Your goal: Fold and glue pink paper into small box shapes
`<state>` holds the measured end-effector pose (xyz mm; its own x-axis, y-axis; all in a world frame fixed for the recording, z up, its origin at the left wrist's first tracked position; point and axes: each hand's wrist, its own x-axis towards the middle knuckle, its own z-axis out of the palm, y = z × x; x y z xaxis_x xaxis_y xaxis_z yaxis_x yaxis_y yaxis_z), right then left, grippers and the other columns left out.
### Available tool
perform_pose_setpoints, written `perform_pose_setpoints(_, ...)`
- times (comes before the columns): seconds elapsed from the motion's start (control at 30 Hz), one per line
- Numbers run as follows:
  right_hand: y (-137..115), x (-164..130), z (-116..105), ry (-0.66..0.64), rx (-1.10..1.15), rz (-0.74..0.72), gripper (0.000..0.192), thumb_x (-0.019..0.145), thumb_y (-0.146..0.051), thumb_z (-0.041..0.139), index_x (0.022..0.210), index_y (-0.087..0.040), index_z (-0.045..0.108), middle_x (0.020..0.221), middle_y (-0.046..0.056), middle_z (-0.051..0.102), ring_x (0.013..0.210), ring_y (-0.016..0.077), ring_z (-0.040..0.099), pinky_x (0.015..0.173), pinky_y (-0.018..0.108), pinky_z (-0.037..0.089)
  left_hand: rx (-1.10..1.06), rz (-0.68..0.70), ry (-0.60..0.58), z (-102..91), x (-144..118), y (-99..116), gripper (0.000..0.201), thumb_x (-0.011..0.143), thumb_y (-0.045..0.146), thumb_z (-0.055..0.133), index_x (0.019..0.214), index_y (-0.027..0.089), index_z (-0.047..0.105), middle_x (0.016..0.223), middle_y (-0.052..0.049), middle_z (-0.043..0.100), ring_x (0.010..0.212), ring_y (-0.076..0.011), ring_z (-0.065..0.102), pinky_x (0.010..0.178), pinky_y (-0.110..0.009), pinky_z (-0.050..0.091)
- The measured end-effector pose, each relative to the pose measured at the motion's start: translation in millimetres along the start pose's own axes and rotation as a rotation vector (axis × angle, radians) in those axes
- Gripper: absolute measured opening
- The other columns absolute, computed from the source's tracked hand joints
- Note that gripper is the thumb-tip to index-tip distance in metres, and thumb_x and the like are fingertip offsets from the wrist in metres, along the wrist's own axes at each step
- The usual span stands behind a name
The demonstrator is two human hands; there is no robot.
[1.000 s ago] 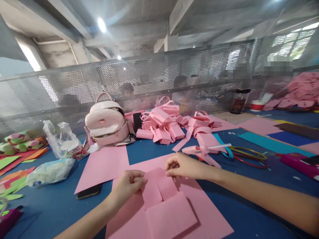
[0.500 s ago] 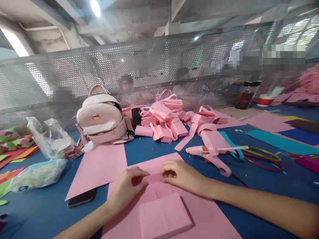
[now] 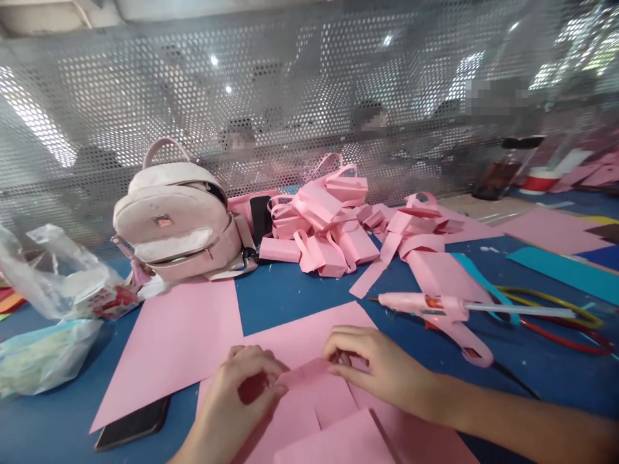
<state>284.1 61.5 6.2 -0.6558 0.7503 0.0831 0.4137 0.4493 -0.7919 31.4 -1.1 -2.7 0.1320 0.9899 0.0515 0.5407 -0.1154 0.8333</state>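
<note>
head view, hands: left hand (image 3: pixel 244 399) and right hand (image 3: pixel 380 370) both pinch the far edge of a folded pink paper piece (image 3: pixel 316 393), fingertips closed on its flaps
paper piece location: near centre, lying on a larger pink sheet (image 3: pixel 309 332) on the blue table (image 3: pixel 294 293)
step in hand: looks like creasing or tucking the two flaps; best to keep both pinches level, align the flap edges along the centre slit, and press flat against the sheet
left side: second pink sheet (image 3: pixel 176 341), black phone (image 3: pixel 133 425) poking out from under its near corner, plastic bags (image 3: pixel 53 277) further left
far: pink backpack (image 3: pixel 181 219), heap of finished pink paper bags (image 3: pixel 329 229) against the mesh screen (image 3: pixel 309 96)
right: pink glue gun (image 3: pixel 445 312) lies just beyond the right hand, nozzle pointing left; coloured hoops (image 3: pixel 556 309) behind it
in the way: glue gun nozzle is near the right knuckles, possibly hot; nothing else crowds the fold
</note>
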Motion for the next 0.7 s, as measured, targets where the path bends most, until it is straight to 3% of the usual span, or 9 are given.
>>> perform_pose_setpoints(0.1, 0, 0, -1, -0.001, 0.017, 0.001, 0.004, 0.09, -0.02, 0.066, 0.086, -0.02, 0.067, 0.08, -0.001, 0.065, 0.068, 0.0126, 0.055, 0.064, 0.023, 0.041, -0.107, 0.001, 0.051, -0.5, 0, -4, 0.011, 0.086, 0.029, 0.066, 0.08, 0.024, 0.072, 0.085, -0.005, 0.071, 0.085, -0.0222, 0.065, 0.079, -0.031, 0.049)
perform_pose_setpoints(0.2, 2, -1, -1, -0.019, 0.008, -0.015, 0.004, 0.088, -0.019, 0.07, 0.085, -0.02, 0.068, 0.081, 0.0, 0.065, 0.07, 0.0128, 0.056, 0.065, 0.023, 0.042, -0.111, -0.005, 0.028, -0.4, -1, -7, 0.008, 0.087, 0.029, 0.067, 0.086, 0.024, 0.073, 0.091, -0.005, 0.073, 0.089, -0.0224, 0.066, 0.082, -0.031, 0.05)
perform_pose_setpoints(0.3, 2, -3, -1, 0.034, 0.008, -0.037, 0.008, 0.091, -0.023, 0.068, 0.084, -0.02, 0.068, 0.081, 0.001, 0.064, 0.068, 0.0127, 0.056, 0.062, 0.023, 0.042, -0.053, -0.015, -0.022, -0.6, 0, -8, 0.009, 0.083, 0.027, 0.072, 0.092, 0.026, 0.075, 0.099, -0.006, 0.075, 0.098, -0.0251, 0.067, 0.089, -0.034, 0.05)
perform_pose_setpoints(0.37, 2, -5, -2, 0.091, -0.008, -0.087, 0.014, 0.095, -0.027, 0.065, 0.084, -0.02, 0.067, 0.08, 0.001, 0.064, 0.068, 0.0133, 0.056, 0.062, 0.024, 0.042, -0.062, 0.003, -0.003, -2.1, 0, -6, 0.006, 0.085, 0.027, 0.071, 0.088, 0.025, 0.076, 0.094, -0.005, 0.076, 0.093, -0.0239, 0.068, 0.086, -0.033, 0.052)
perform_pose_setpoints(0.57, -5, -12, -3, 0.198, -0.011, -0.366, 0.016, 0.101, -0.028, 0.055, 0.097, -0.021, 0.068, 0.087, 0.006, 0.071, 0.081, 0.0191, 0.063, 0.075, 0.03, 0.049, -0.078, 0.362, 0.205, -13.4, -7, 10, 0.016, 0.089, 0.015, 0.063, 0.089, 0.027, 0.074, 0.082, -0.002, 0.073, 0.077, -0.0183, 0.067, 0.071, -0.026, 0.053)
perform_pose_setpoints(0.7, -17, -18, 0, 0.268, 0.14, -0.231, 0.023, 0.102, -0.034, 0.051, 0.101, -0.023, 0.071, 0.098, 0.008, 0.074, 0.092, 0.0218, 0.068, 0.086, 0.033, 0.054, -0.11, 0.433, 0.194, -14.9, -17, 20, 0.019, 0.094, 0.016, 0.059, 0.095, 0.027, 0.075, 0.096, -0.006, 0.075, 0.094, -0.022, 0.07, 0.082, -0.03, 0.055)
